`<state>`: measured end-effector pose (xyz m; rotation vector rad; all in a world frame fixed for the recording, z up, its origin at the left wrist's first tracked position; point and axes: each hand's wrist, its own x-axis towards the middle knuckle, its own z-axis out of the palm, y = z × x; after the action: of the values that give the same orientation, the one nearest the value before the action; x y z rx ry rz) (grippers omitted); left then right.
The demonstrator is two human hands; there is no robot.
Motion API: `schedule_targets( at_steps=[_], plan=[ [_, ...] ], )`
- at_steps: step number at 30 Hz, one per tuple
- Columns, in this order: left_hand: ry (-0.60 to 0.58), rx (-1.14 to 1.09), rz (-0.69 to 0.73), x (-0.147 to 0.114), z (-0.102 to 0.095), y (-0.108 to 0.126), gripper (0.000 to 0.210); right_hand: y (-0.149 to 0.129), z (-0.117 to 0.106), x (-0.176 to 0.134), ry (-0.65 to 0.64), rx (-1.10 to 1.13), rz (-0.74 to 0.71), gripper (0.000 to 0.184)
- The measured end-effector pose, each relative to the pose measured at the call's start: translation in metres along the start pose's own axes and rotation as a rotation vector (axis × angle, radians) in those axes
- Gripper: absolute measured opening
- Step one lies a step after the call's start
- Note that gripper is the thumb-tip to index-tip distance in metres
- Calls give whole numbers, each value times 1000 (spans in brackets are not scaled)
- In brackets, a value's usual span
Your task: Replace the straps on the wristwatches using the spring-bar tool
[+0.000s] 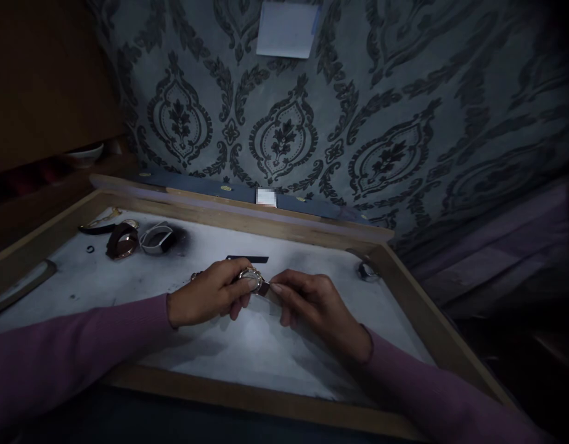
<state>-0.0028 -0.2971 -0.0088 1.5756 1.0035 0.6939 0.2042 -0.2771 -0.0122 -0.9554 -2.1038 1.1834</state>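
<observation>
A round wristwatch point(250, 280) with a metallic case and a short brown strap is held above the white tray floor. My left hand point(214, 291) is closed around its case, with the thumb lying on the face. At the strap side, my right hand point(309, 300) is pinched, thumb against forefinger, at the strap's end. Whether those fingertips also hold a small tool, I cannot tell. Just behind my left hand lies a flat dark strip point(247, 259). Part of a small metallic item point(196, 275) shows beside the left knuckles.
A wooden-framed tray point(238, 225) surrounds the work. At its back left lie a brown-strapped watch point(122, 240), a grey-banded watch point(157, 238) and a dark curved strap point(97, 229). A dark-faced watch point(367, 271) lies at right. Patterned wallpaper point(284, 132) rises behind.
</observation>
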Motion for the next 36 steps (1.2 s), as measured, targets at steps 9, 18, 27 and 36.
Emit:
schedule_targets(
  at_steps=[9,18,27,36],
  plan=[
    [75,253,99,-3,2,0,21,-8,1,-1,-95,-26,107,33],
    [87,343,131,-3,3,-1,19,-2,6,-2,-67,86,102,39],
    [89,424,113,-6,5,0,16,-2,3,-2,-72,-187,-46,43],
    [82,311,63,-4,5,2,19,-1,6,-2,-12,-185,-65,41]
  ],
)
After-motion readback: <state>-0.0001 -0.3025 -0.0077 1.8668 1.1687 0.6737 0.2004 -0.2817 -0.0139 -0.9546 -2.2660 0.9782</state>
